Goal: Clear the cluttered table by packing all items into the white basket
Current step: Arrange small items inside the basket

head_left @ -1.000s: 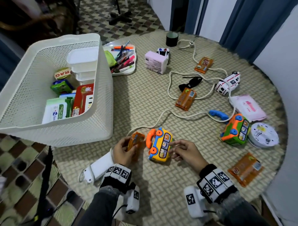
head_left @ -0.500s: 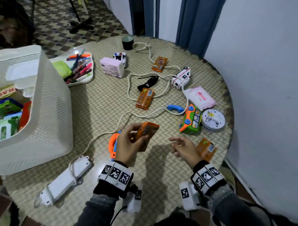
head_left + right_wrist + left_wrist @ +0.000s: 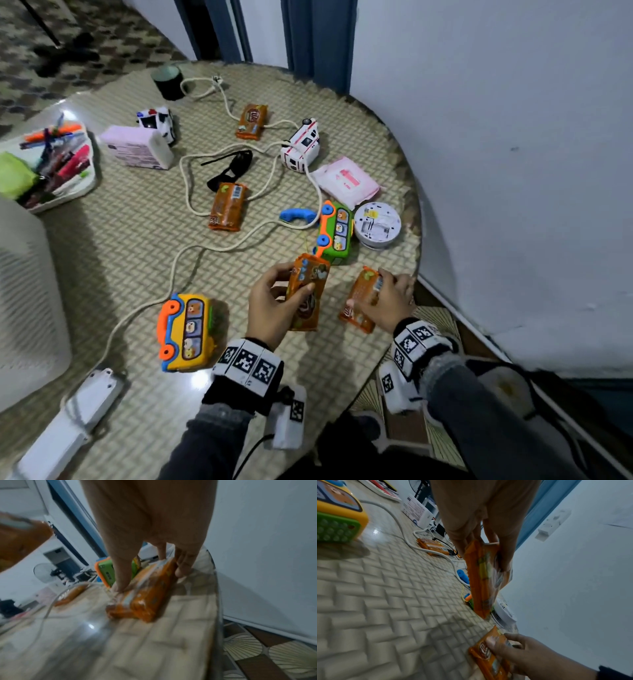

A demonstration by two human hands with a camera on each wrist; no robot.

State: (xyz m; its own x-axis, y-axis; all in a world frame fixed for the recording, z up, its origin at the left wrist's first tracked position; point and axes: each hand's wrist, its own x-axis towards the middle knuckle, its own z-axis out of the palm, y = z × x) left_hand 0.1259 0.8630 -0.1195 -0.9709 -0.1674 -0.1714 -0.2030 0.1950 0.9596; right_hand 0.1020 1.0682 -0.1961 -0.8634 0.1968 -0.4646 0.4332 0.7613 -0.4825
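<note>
Holding an orange packet [image 3: 306, 294] upright above the table [image 3: 130, 240], the left hand [image 3: 274, 308] is seen with thumb and fingers curled round it, just nearer than the green toy [image 3: 334, 233]. A second packet [image 3: 361, 298], right of the first and near the table edge, is gripped by the right hand [image 3: 390, 303]. The basket [image 3: 27, 301] is seen well left of the green toy.

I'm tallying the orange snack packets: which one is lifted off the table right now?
The packet in the left hand, the held packet, is raised and upright. The right hand grips one still lying on the table; two more lie farther back.
</note>
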